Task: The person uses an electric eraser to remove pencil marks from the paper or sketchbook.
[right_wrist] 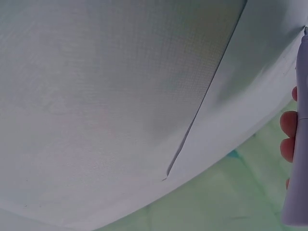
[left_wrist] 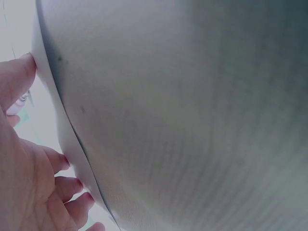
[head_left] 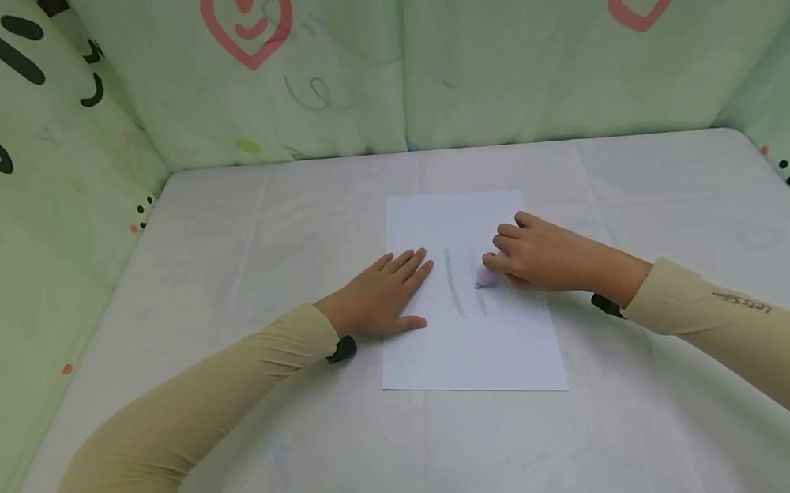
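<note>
A white sheet of paper [head_left: 473,358] lies on the table, with a long faint grey line [head_left: 451,281] and shorter, paler strokes beside it. My left hand [head_left: 380,295] rests flat on the sheet's left side, fingers spread. Over the right half, my right hand [head_left: 546,254] grips a thick lavender pen [head_left: 487,276], its dark tip down at the paper near a pale stroke. The right wrist view shows the pen's long, smooth body [right_wrist: 298,178] with fingertips [right_wrist: 288,124] curled round it. In the left wrist view, the thumb and fingertips [left_wrist: 79,208] press along the sheet.
A white cloth with creases covers the table [head_left: 301,462]. Green curtains [head_left: 513,68] printed with red hearts stand behind it and along both sides. Small black devices [head_left: 341,350] are strapped under both wrists.
</note>
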Demonstrator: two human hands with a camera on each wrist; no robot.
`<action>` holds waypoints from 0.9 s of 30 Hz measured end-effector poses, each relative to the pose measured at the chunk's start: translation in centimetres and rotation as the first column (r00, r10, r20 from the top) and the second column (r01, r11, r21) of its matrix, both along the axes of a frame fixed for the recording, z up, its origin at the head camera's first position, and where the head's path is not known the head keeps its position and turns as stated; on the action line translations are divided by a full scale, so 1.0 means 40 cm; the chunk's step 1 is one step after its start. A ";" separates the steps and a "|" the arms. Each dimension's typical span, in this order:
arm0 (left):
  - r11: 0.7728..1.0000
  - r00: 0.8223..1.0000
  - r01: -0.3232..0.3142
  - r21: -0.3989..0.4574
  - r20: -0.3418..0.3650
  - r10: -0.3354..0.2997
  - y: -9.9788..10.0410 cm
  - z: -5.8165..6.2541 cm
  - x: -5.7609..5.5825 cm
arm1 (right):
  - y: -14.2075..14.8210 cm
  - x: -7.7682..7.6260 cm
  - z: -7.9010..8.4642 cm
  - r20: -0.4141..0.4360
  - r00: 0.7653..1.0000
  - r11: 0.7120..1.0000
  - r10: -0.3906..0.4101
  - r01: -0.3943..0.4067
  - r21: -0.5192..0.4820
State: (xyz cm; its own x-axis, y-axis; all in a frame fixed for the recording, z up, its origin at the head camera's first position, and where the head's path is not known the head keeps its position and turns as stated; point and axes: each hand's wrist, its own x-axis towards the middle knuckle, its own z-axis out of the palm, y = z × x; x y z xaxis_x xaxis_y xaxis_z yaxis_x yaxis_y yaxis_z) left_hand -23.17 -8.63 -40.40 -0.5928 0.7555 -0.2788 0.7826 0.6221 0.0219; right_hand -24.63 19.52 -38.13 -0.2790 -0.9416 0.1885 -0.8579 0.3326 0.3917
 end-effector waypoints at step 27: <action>1.000 1.000 -0.015 -0.019 0.006 0.015 0.002 0.005 0.001 | 0.005 0.017 0.006 -0.012 1.000 1.000 0.022 -0.022 0.007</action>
